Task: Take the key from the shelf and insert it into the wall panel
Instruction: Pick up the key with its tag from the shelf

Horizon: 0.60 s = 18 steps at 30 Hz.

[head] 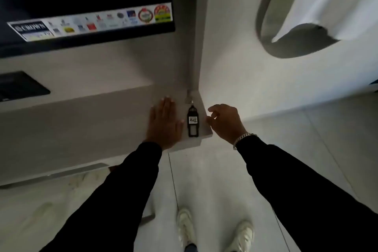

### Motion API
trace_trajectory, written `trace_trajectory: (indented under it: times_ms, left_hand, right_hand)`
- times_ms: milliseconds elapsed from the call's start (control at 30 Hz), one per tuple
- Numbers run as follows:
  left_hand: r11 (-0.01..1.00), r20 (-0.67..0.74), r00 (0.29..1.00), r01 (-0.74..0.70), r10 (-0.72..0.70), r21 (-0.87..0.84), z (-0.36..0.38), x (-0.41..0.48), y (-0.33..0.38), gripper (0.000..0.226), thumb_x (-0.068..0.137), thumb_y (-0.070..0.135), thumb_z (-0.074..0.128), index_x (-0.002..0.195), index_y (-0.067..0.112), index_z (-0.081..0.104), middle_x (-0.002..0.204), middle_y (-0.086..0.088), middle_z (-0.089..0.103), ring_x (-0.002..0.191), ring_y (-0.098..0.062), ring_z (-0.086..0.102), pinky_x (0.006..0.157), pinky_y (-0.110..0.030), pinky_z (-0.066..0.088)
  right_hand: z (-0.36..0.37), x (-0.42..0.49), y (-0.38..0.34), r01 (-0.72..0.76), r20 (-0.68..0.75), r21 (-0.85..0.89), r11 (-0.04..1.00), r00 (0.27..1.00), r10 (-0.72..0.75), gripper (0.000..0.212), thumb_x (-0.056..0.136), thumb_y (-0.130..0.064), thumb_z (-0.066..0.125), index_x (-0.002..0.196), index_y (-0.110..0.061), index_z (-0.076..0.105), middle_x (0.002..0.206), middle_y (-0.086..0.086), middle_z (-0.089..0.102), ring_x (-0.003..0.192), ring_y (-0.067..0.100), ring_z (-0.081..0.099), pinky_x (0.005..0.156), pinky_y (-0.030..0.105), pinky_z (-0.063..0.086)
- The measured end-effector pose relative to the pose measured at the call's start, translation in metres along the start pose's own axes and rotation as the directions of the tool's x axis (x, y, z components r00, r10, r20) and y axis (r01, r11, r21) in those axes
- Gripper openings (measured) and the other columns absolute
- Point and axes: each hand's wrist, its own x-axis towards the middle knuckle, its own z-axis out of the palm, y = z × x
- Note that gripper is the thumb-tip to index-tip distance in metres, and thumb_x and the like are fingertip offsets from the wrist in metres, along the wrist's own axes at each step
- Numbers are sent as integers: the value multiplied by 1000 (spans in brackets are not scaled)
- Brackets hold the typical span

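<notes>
A key on a black tag [192, 122] with a white label lies on the right end of a pale shelf [102, 112], its metal end pointing at the wall corner. My left hand [164, 122] rests flat on the shelf just left of the tag, fingers straight and together. My right hand [226, 121] hovers just right of the shelf's end, fingers curled loosely and apart, holding nothing. A bracelet sits on that wrist. No wall panel can be made out in this view.
A dark television [86, 4] with a strip of stickers hangs above the shelf. A dark box [20, 86] sits at the shelf's far left. An oval wall mirror [306, 16] is at upper right. Pale tiled floor and my white shoes [216, 231] lie below.
</notes>
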Motion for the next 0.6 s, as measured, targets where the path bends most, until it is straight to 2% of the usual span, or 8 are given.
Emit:
trace_trajectory:
  times_ms: [67,167,233,300,400,533,600]
  left_hand:
    - [999,-32,999,7,-6,33,3,4,-3,75,94,45,23,156,3,16,168,-17,10,156,-33,9,125,-58,11]
    - [999,-63,998,-15,18,42,9,7,-6,76,95,47,26,157,5,14,169,-15,9,157,-30,6,126,-58,9]
    - [999,-75,997,-17,19,33,12,8,-8,76,96,47,29,157,4,14,169,-16,9,157,-30,7,126,-59,9]
    - [999,-87,996,-24,27,37,14,9,-8,76,96,46,33,157,4,15,168,-17,11,157,-31,8,126,-60,10]
    - [999,-86,996,-24,26,31,13,10,-7,77,95,49,31,156,4,15,168,-17,13,157,-31,9,126,-61,11]
    - [999,-79,997,-18,21,35,13,10,-7,79,94,52,24,156,4,15,168,-17,13,157,-31,10,126,-60,10]
    - [999,-82,996,-19,22,33,13,11,-8,80,93,52,23,156,3,16,168,-17,14,156,-32,11,126,-61,11]
  right_hand:
    - [11,7,-3,-43,-24,35,998,999,44,32,76,-32,72,101,-12,69,88,7,72,87,21,64,76,23,39]
    - [18,10,-15,-186,-32,120,975,981,191,51,66,-46,80,101,-11,66,79,4,68,84,18,60,79,26,41]
    - [20,13,-19,-233,-31,139,963,970,239,54,61,-46,83,98,-10,67,78,4,68,86,20,62,79,27,43]
    - [17,14,-21,-236,-18,100,967,971,239,45,60,-43,84,87,-9,71,83,9,74,86,24,66,82,33,48]
    - [11,17,-21,-247,-6,76,966,969,248,37,62,-38,83,71,-4,72,77,16,75,82,31,68,84,43,51]
    - [3,22,-16,-289,88,59,955,955,284,27,66,-35,80,71,-9,76,72,21,73,74,35,68,85,42,53]
    - [-2,25,-14,-379,130,156,912,923,361,19,65,-30,82,70,-12,76,69,16,72,66,30,67,81,41,57]
